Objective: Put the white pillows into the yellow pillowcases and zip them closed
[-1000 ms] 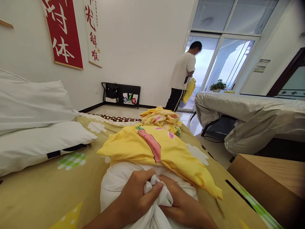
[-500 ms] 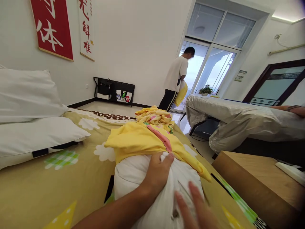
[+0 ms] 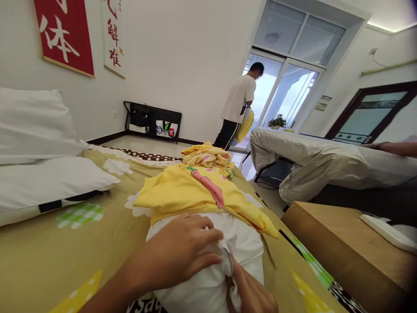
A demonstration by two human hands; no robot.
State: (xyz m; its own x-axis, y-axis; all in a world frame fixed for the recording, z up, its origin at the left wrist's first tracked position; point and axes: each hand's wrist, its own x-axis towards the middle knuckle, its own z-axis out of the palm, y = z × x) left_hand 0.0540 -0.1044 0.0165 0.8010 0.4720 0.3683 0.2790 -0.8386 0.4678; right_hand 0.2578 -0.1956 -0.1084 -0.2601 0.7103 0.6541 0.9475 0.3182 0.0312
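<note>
A white pillow [image 3: 172, 291] lies on the bed in front of me, its far end inside a yellow pillowcase [image 3: 176, 191] with a carrot print. My left hand [image 3: 182, 250] is over the pillow's near part, thumb and fingers apart, with white fabric in the gap between them. Lower right, my right hand [image 3: 250, 289] is closed on a bunched fold of the pillow; some of its fingers are hidden by the cloth. Just beyond the pillowcase sits a crumpled heap of yellow patterned cloth [image 3: 208, 155].
Two white pillows [image 3: 48, 182] are stacked at the left of the bed [image 3: 107, 243]. A wooden cabinet [image 3: 329, 221] stands at the right, before a plastic-covered bed [image 3: 309, 148]. Another person [image 3: 239, 100] stands by the glass door holding a yellow-cased pillow. Someone's arm [image 3: 397, 148] reaches in at far right.
My left hand has let go of the pillow's middle, moved nearer and opened. The right hand, loose before, has taken hold of a fold of the pillow. The view has shifted slightly.
</note>
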